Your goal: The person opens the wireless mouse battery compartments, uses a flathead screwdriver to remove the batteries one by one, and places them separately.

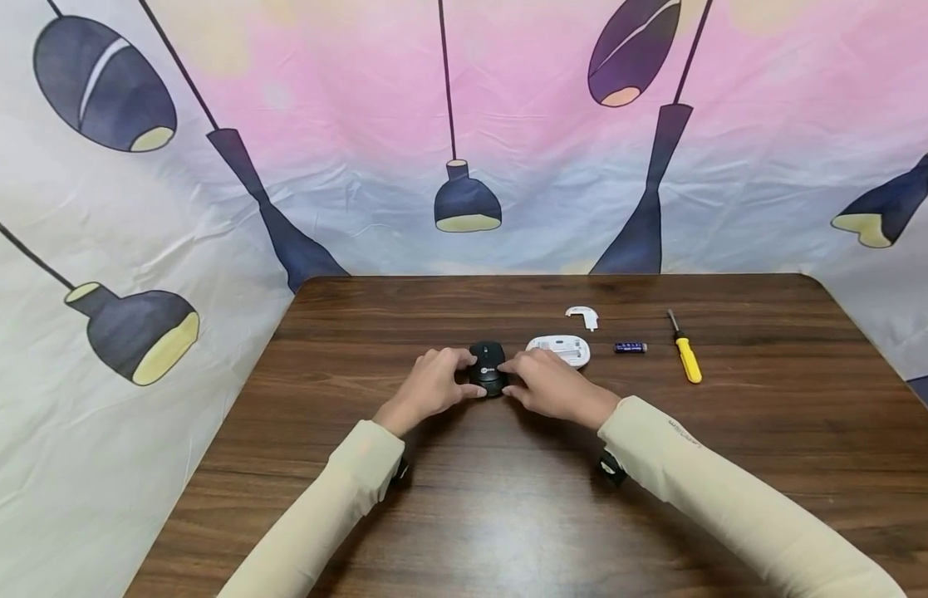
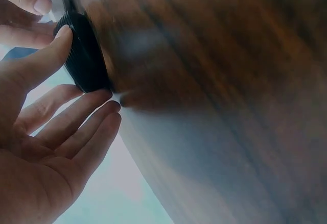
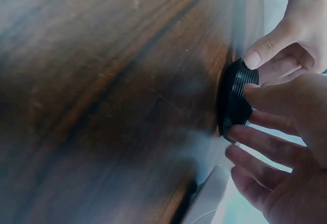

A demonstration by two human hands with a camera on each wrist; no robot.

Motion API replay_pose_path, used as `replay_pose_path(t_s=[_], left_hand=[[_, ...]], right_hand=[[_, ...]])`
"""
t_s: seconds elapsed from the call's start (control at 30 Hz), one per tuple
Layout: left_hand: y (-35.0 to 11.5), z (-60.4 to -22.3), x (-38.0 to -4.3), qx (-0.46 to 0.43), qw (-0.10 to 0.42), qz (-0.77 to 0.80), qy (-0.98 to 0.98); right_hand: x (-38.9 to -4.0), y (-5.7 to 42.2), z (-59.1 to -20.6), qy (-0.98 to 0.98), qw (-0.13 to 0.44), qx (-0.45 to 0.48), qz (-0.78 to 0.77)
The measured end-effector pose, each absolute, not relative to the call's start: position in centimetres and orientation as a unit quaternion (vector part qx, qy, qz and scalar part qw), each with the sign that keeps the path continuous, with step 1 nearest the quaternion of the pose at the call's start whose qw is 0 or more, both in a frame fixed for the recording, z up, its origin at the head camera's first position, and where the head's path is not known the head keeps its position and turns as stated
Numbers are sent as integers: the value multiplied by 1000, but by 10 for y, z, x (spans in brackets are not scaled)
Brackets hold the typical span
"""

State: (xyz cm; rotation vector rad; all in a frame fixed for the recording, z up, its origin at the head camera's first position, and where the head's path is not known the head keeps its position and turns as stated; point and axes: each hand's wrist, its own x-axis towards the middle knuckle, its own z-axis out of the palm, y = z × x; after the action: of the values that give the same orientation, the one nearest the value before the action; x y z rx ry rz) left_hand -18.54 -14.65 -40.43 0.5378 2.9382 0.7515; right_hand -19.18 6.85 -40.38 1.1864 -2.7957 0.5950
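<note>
A black computer mouse (image 1: 488, 365) rests on the wooden table, with a hand at each side of it. My left hand (image 1: 431, 382) holds its left side, the thumb at the near end and the fingers farther along. On the other side, my right hand (image 1: 549, 386) holds it with thumb and fingers. The left wrist view shows the left thumb on the ribbed side of the black mouse (image 2: 88, 55). Just beyond the right hand lies a white mouse (image 1: 572, 349), underside up with its battery bay uncovered; the hand hides part of it.
A white battery cover (image 1: 583, 316) lies behind the white mouse. To the right are a blue battery (image 1: 630, 347) and a yellow-handled screwdriver (image 1: 687, 359). The table's (image 1: 344, 349) far edge meets a printed cloth backdrop (image 1: 374, 224).
</note>
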Motion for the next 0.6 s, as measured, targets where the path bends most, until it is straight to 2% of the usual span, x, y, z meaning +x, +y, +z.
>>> replay_pose_path(t_s=[0.3, 0.6], left_hand=[[-143, -404, -177, 193, 42, 247, 949], [-135, -401, -167, 215, 60, 247, 943]], right_hand=[[-186, 77, -410, -903, -15, 357, 238], [-181, 86, -415, -896, -20, 364, 252]])
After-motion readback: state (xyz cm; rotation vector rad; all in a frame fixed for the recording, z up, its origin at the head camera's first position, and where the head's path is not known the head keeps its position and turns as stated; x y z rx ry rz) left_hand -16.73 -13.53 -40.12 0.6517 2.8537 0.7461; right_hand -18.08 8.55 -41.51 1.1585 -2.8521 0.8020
